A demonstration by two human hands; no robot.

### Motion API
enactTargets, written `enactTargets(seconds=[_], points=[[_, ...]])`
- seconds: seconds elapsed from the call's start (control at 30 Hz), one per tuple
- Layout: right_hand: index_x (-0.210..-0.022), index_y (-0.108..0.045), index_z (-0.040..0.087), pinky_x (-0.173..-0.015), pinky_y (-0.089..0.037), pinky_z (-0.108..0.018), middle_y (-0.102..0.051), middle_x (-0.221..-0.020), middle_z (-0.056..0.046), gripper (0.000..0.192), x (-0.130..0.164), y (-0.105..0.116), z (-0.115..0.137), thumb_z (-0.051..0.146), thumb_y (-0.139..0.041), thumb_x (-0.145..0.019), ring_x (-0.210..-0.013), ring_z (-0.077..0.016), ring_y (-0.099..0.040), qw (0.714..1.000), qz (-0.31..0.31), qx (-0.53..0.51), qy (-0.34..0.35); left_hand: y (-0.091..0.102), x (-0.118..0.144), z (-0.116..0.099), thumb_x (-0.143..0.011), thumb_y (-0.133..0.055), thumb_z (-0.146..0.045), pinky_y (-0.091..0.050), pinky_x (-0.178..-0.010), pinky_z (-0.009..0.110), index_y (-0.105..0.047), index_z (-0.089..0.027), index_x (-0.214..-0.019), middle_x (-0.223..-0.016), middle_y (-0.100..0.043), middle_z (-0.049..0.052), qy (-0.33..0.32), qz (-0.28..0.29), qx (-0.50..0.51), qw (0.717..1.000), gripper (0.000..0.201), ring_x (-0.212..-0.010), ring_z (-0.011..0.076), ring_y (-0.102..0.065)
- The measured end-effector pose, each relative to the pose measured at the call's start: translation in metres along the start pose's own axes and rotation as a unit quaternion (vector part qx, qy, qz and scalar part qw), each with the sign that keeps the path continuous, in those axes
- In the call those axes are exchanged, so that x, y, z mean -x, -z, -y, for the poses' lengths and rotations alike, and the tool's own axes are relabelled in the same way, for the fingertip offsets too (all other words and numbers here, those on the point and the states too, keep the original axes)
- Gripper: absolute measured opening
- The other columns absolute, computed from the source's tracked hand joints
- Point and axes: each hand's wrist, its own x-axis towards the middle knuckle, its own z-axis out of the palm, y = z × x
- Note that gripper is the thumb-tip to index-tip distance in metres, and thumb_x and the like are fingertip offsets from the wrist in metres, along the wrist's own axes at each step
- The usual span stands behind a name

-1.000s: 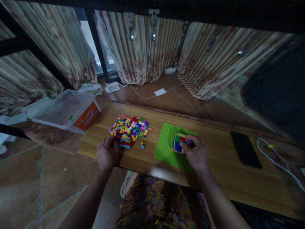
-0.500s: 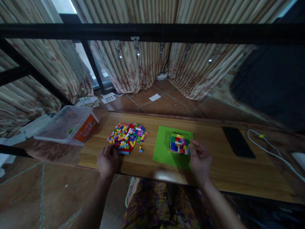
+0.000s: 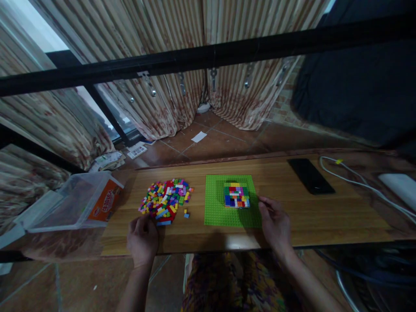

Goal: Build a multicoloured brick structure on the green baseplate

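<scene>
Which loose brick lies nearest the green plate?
The small blue brick, beside a yellow one, apart from the pile, lies nearest the green plate.

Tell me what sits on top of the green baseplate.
A multicoloured brick block stands on the green baseplate. The right hand covers its near right corner; the studs beneath the block are hidden.

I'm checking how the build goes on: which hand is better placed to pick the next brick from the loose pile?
Probably the left hand: it rests at the near edge of the brick pile. The right hand sits at the green baseplate beside the brick block, farther from the pile.
</scene>
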Motion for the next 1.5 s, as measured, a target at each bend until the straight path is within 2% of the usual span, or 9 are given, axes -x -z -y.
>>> enactTargets(seconds=[0.1,0.17,0.37,0.53,0.67,1.0,1.2,1.33,1.5], points=[[-0.103,-0.066,0.021,-0.082,-0.051,-0.037,-0.066,-0.103,-0.008,0.026,0.012,-0.003,0.022,0.040,-0.052,-0.091,-0.092,-0.0201,-0.063,0.997,0.018,0.033,0.061,-0.002,0.001,0.000,-0.086,-0.053,-0.029,-0.047,-0.071,0.029,-0.070,-0.020,-0.100,-0.108,-0.064,0.008,0.003,-0.014,0.004,1.000,0.024,-0.090,0.0193,-0.062],[-0.103,-0.066,0.023,-0.085,-0.050,-0.036,-0.066,-0.104,-0.006,0.022,0.024,-0.012,0.037,0.036,-0.052,-0.092,-0.095,-0.0196,-0.062,0.991,0.070,0.039,0.107,-0.003,0.002,0.001,-0.086,-0.052,-0.028,-0.048,-0.073,0.029,-0.070,-0.020,-0.100,-0.109,-0.064,0.007,0.002,-0.014,0.015,1.000,0.024,-0.093,0.0191,-0.062],[-0.105,-0.062,0.022,-0.083,-0.049,-0.034,-0.068,-0.097,-0.006,0.016,0.063,-0.075,0.065,0.024,-0.052,-0.093,-0.093,-0.0207,-0.062,0.938,0.255,0.074,0.225,-0.005,0.003,0.003,-0.086,-0.052,-0.024,-0.049,-0.084,0.029,-0.069,-0.021,-0.099,-0.106,-0.066,0.006,-0.012,-0.015,0.045,0.999,0.022,-0.098,0.0181,-0.062],[-0.097,-0.062,0.020,-0.081,-0.044,-0.038,-0.064,-0.090,-0.008,0.011,0.069,-0.127,0.080,0.026,-0.056,-0.090,-0.091,-0.0247,-0.057,0.913,0.267,0.180,0.250,-0.006,0.005,0.004,-0.086,-0.052,-0.024,-0.049,-0.082,0.028,-0.069,-0.021,-0.098,-0.104,-0.066,0.005,-0.007,-0.020,0.056,0.998,0.022,-0.095,0.0169,-0.063],[-0.088,-0.060,0.021,-0.077,-0.041,-0.040,-0.060,-0.092,-0.009,0.007,0.069,-0.146,0.086,0.028,-0.060,-0.088,-0.089,-0.0268,-0.054,0.901,0.254,0.251,0.245,-0.006,0.005,0.004,-0.086,-0.052,-0.025,-0.049,-0.081,0.027,-0.070,-0.021,-0.099,-0.103,-0.066,0.006,-0.007,-0.013,0.056,0.998,0.022,-0.095,0.0169,-0.063],[-0.083,-0.058,0.022,-0.077,-0.037,-0.037,-0.060,-0.086,-0.004,0.007,0.072,-0.140,0.072,0.019,-0.062,-0.088,-0.087,-0.0226,-0.051,0.887,0.297,0.226,0.273,-0.005,0.003,0.001,-0.085,-0.052,-0.026,-0.049,-0.083,0.028,-0.069,-0.021,-0.098,-0.102,-0.066,0.006,0.000,-0.013,0.055,0.998,0.022,-0.094,0.0179,-0.062],[-0.093,-0.061,0.021,-0.079,-0.039,-0.038,-0.061,-0.089,-0.005,0.008,0.073,-0.132,0.079,0.015,-0.060,-0.088,-0.089,-0.0231,-0.052,0.879,0.310,0.229,0.280,-0.003,0.003,-0.001,-0.085,-0.052,-0.026,-0.049,-0.079,0.028,-0.069,-0.021,-0.098,-0.103,-0.066,0.006,0.005,-0.015,0.043,0.999,0.022,-0.094,0.0181,-0.062],[-0.102,-0.061,0.022,-0.079,-0.043,-0.036,-0.061,-0.092,-0.006,0.015,0.077,-0.122,0.085,0.014,-0.053,-0.091,-0.089,-0.0228,-0.053,0.901,0.301,0.173,0.260,-0.003,0.002,-0.001,-0.085,-0.052,-0.026,-0.049,-0.078,0.029,-0.069,-0.022,-0.100,-0.103,-0.066,0.006,0.004,-0.015,0.047,0.999,0.023,-0.093,0.0180,-0.063],[-0.097,-0.062,0.022,-0.080,-0.046,-0.034,-0.062,-0.091,-0.005,0.015,0.076,-0.092,0.085,0.018,-0.048,-0.094,-0.091,-0.0214,-0.056,0.940,0.274,0.067,0.193,-0.001,0.001,-0.003,-0.085,-0.052,-0.028,-0.049,-0.079,0.030,-0.069,-0.022,-0.099,-0.104,-0.066,0.006,0.011,-0.005,0.037,0.999,0.023,-0.095,0.0196,-0.063]])
